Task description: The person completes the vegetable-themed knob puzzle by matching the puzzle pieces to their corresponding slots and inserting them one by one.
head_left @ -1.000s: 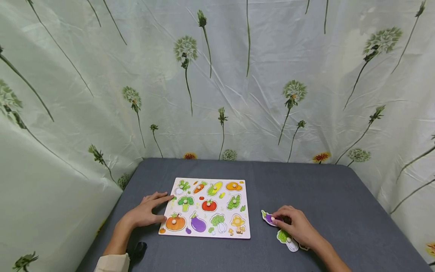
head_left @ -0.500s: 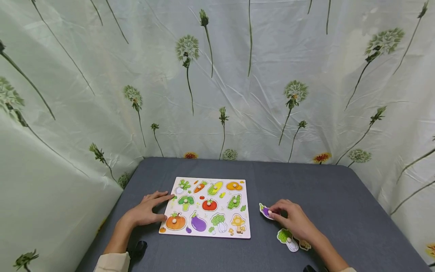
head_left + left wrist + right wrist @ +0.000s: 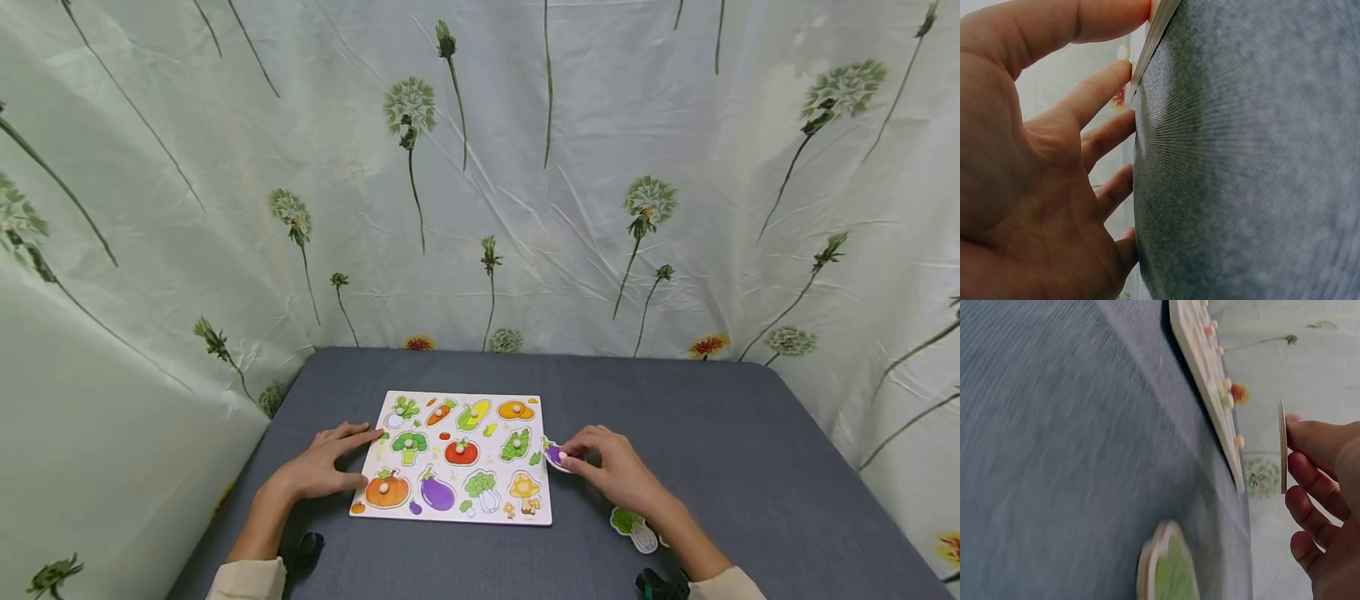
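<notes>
My right hand (image 3: 609,467) pinches the knob of a purple eggplant puzzle piece (image 3: 553,455) just off the right edge of the white vegetable puzzle board (image 3: 480,421). In the right wrist view the eggplant piece (image 3: 1283,447) shows edge-on, lifted above the table. My left hand (image 3: 324,463) rests at the board's left edge with fingers spread, thumb and index finger touching it. The left wrist view shows the left hand (image 3: 1054,162) with its fingers extended beside the board's edge (image 3: 1157,37). On the board, the printed eggplant (image 3: 437,493) shows no knob.
A bok choy piece (image 3: 633,528) lies on the table right of the board, with another piece mostly hidden behind my right forearm. Knobbed pieces such as the tomato (image 3: 461,452) and pumpkin (image 3: 387,490) sit in the board. A flowered curtain (image 3: 480,167) stands behind the table.
My right hand has lifted the eggplant piece and carried it left, from beside the bok choy piece to the board's right edge. The left hand and the board have stayed in place.
</notes>
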The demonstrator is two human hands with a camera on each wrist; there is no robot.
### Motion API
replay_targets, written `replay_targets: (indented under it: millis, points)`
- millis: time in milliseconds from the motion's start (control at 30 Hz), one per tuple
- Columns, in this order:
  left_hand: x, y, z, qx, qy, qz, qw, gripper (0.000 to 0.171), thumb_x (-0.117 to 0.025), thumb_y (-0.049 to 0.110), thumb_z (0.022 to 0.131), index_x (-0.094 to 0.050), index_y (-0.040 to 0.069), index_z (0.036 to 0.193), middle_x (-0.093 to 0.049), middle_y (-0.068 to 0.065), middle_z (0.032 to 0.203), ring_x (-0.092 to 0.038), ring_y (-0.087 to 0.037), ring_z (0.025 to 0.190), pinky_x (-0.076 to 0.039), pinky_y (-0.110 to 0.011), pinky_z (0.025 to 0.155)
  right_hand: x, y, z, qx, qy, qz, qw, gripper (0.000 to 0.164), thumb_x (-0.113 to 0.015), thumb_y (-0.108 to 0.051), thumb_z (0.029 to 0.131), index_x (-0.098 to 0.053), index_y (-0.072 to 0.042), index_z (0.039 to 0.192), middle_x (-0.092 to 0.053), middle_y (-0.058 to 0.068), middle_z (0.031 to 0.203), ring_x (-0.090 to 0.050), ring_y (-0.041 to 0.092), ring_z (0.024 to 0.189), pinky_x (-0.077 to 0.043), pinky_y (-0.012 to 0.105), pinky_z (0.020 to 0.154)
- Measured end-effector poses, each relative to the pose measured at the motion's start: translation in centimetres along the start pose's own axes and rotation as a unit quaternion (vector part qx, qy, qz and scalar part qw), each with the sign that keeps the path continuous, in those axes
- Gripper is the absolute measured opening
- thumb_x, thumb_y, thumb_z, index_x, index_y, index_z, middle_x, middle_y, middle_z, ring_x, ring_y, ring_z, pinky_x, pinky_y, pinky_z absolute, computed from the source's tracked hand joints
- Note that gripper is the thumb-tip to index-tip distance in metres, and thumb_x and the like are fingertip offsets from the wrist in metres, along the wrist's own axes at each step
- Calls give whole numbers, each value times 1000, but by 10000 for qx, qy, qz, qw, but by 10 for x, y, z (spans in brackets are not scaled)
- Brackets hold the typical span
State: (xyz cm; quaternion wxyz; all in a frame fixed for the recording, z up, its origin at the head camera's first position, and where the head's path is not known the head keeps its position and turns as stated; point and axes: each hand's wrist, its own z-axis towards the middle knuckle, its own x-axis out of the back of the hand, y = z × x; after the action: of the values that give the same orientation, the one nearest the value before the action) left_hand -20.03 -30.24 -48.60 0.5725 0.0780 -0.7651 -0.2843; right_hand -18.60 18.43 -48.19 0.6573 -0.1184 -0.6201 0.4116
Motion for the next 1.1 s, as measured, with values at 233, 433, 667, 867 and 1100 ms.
replay_targets:
  millis: [233, 433, 667, 867, 1100]
  points:
    - [0, 0, 0, -2, -30, -16, 10000, 82, -79, 43, 81, -51, 19, 153, -38, -22, 162, -17, -58, 151, -9, -77, 115, -17, -13, 12, 157, 20, 165, 9997, 6, -77, -30, 93, -78, -27, 98, -66, -15, 91, -56, 4, 85, -50, 32, 75]
    - [1, 0, 1, 76, -33, 34, 10000, 82, -79, 45, 81, -51, 21, 154, -38, -21, 163, -17, -58, 151, -12, -78, 114, -31, -25, 21, 94, -94, 276, 9995, 4, -78, -30, 93, -78, -28, 96, -65, -15, 89, -57, 5, 85, -46, 25, 72]
    - [2, 0, 0, 29, -15, 39, 10000, 80, -80, 43, 81, -52, 22, 153, -39, -22, 162, -18, -58, 150, -14, -78, 113, -48, -41, 33, 260, -227, 352, 9988, 6, -78, -29, 93, -78, -24, 94, -66, -16, 88, -58, 7, 86, -48, 28, 75]
    - [1, 0, 0, 45, -34, -11, 10000, 81, -80, 44, 81, -51, 21, 153, -38, -22, 162, -16, -58, 151, -11, -78, 114, -64, -54, 44, 465, -384, 463, 9971, 4, -76, -25, 94, -79, -21, 96, -69, -15, 89, -62, 6, 88, -52, 31, 80]
    - [1, -1, 1, 22, -18, -11, 10000, 82, -79, 45, 81, -51, 20, 154, -38, -22, 162, -17, -58, 151, -12, -78, 114, -78, -69, 53, 621, -447, 432, 9961, 7, -76, -26, 95, -80, -20, 95, -69, -17, 85, -61, 6, 87, -50, 33, 84]
